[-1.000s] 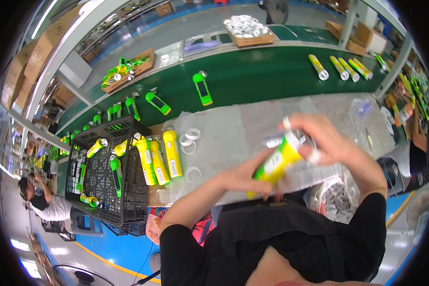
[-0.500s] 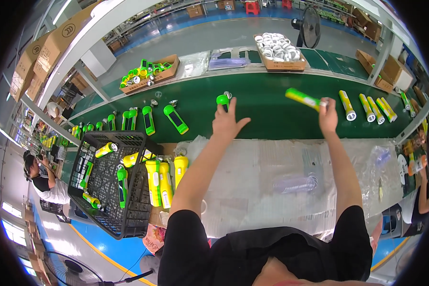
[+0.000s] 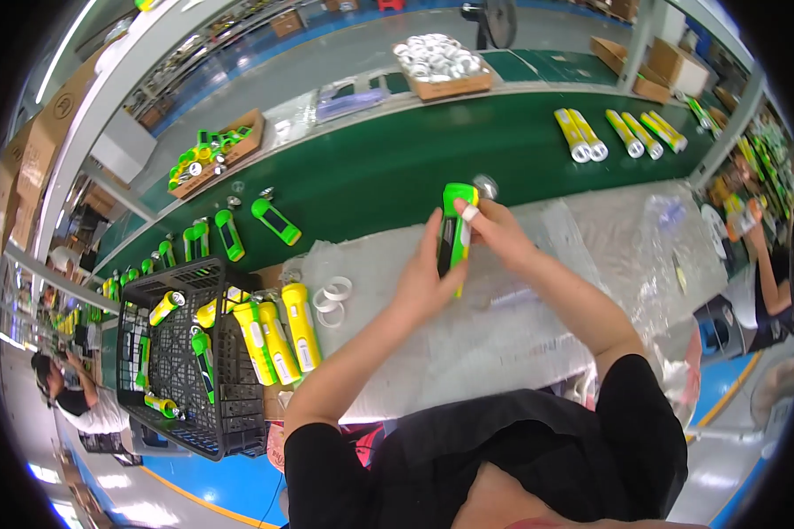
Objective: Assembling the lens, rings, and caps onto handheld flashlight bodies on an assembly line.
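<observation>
Over the near edge of the belt, I hold a green and yellow flashlight [image 3: 456,196] with a dark panel on its side, tilted with its head up. My left hand [image 3: 428,278] is closed around the lower body. The fingers of my right hand [image 3: 496,231] are closed at the head end. Beside the head, a shiny silver reflector [image 3: 485,187] sticks out by my right fingers. A white band [image 3: 470,213] shows at my right thumb; whether it is worn or held I cannot tell. Several loose white rings [image 3: 331,298] lie left of my left forearm.
At left stands a black crate [image 3: 238,423] with several flashlights inside; yellow flashlights [image 3: 278,344] lie beside it. More stand along the green belt [image 3: 353,176], left and right. Behind it are a carton of white rings [image 3: 450,88] and a carton of green parts [image 3: 249,145]. Plastic sheeting covers the bench [image 3: 388,379].
My right hand has set its flashlight on the belt beside another. My left hand has picked the green flashlight off the belt and brought it nearer, where both hands now meet on it.
</observation>
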The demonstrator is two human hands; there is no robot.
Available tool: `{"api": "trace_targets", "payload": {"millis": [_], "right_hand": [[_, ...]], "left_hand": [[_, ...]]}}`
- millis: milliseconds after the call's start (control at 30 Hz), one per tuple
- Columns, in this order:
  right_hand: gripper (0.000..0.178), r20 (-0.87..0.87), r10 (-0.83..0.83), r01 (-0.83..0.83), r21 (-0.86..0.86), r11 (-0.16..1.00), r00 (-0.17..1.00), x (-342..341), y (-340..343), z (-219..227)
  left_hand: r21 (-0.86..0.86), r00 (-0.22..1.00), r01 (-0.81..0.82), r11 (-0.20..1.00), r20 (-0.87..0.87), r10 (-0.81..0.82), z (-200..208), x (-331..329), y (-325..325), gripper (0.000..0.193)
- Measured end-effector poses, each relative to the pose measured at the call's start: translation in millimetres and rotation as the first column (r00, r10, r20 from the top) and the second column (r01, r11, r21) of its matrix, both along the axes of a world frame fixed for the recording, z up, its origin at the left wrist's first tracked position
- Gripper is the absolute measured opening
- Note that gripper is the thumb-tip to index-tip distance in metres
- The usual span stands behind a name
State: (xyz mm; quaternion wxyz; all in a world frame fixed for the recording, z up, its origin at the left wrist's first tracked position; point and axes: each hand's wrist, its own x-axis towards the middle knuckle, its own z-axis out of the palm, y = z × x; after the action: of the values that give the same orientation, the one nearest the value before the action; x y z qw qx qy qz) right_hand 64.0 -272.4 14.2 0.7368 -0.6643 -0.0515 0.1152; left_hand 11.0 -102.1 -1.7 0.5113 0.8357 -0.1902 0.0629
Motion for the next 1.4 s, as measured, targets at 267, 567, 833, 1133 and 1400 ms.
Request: {"api": "trace_targets", "payload": {"millis": [267,567,833,1133,1400], "right_hand": [[0.056,-0.042,0.293,-0.242,0.459,0.855,0.955,-126,-14,-11],[0.041,-0.06,0.429,-0.404,0.236,0.884,0.901,-177,5,-2],[0.043,-0.035,0.414,-0.395,0.239,0.887,0.91,-179,14,-8],[0.044,-0.128,-0.036,0.077,0.337,0.938,0.991,-176,-17,-10],[0.045,-0.134,0.02,0.031,0.367,0.93,0.991,-177,-36,-14]], "left_hand": [[-0.452,0.925,-0.103,0.886,-0.371,-0.082,-17,-43,3,0.055],[-0.638,0.978,0.085,0.765,-0.095,-0.188,7,-85,-3,0.034],[-0.07,0.883,0.36,0.93,0.349,-0.316,17,-102,14,0.03],[-0.038,0.977,0.068,0.997,0.205,-0.059,-35,-54,-13,0.047],[0.163,0.981,0.068,0.984,0.168,-0.096,-56,-39,-13,0.058]]}}
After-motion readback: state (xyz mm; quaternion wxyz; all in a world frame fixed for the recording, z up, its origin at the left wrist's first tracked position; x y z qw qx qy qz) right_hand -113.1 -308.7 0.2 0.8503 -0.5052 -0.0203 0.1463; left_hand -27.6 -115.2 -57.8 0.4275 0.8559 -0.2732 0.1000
